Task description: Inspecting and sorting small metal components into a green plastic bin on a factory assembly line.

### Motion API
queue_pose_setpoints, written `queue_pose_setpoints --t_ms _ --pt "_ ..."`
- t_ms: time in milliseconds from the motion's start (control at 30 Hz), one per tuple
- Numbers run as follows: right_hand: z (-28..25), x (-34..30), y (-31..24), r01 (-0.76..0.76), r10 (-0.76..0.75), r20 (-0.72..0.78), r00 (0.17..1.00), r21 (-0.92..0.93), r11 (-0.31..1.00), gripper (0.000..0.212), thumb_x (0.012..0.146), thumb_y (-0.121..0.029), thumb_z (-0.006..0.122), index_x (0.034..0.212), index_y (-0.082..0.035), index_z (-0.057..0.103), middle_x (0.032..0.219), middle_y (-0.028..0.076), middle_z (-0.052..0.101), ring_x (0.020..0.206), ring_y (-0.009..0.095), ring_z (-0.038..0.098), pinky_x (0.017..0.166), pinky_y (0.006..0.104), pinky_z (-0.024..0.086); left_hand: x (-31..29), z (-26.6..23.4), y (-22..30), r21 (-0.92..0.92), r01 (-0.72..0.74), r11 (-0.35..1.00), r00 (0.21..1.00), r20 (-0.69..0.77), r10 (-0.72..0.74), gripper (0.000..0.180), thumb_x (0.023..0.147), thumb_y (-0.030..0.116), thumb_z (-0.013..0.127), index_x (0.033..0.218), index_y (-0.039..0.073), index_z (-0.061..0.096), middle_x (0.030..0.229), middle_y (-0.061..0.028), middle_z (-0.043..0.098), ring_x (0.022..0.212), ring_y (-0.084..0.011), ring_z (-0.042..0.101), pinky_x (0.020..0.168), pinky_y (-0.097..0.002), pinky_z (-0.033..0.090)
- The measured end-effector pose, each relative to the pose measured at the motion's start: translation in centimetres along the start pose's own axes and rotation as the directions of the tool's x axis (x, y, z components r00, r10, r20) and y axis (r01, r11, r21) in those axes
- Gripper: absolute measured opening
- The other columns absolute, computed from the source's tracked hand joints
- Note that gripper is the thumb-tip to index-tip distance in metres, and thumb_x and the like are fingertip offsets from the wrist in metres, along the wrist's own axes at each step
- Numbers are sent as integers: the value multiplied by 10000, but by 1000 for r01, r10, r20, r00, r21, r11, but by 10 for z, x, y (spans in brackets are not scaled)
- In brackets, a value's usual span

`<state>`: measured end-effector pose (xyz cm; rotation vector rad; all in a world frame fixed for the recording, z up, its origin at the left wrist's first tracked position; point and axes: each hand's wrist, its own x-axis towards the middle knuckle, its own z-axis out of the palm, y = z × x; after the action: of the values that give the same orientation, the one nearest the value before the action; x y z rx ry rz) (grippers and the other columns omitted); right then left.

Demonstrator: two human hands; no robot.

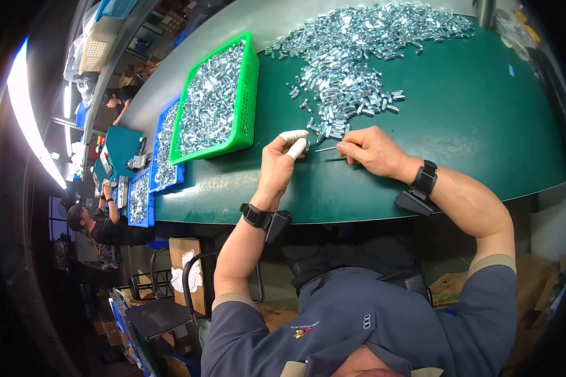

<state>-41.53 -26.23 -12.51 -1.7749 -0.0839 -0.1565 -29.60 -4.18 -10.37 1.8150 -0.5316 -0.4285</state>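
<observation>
My left hand (pixel 278 168) is over the green tabletop, with white coverings on its thumb and forefinger. Those two fingertips pinch a small metal part (pixel 307 145), mostly hidden by them. Just to the right, my right hand (pixel 378 152) is closed on a thin metal rod (pixel 324 149), whose free end points left toward that part; a narrow gap seems to lie between them. Beyond both hands spreads a loose heap of small shiny metal parts (pixel 343 72), its near tip lying close to my fingers.
A green plastic basket (pixel 248 103) full of similar parts stands left of the heap. Blue trays (pixel 168 179) of parts sit beyond its left side. Another person (pixel 97 223) works at the far left. A black chair (pixel 160 319) stands below the table edge.
</observation>
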Motion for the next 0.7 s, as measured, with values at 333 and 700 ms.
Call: queue_pose_setpoints --t_ms 333,700 --pt "-1 -1 -2 8 -5 -63 998 54 998 345 1046 -280 590 880 1 703 685 24 666 630 83 584 588 270 455 -14 13 -6 -318 90 944 996 8 -93 200 969 69 707 1157 23 659 1027 -69 717 898 -153 701 810 -264 570" --pt "-2 -1 -3 -131 135 -14 991 166 977 445 1069 -357 548 826 -14 694 637 17 649 574 86 582 544 267 463 -20 32 -14 -364 100 926 995 37 -93 167 964 39 703 1120 21 647 1005 -67 710 892 -156 700 810 -270 573"
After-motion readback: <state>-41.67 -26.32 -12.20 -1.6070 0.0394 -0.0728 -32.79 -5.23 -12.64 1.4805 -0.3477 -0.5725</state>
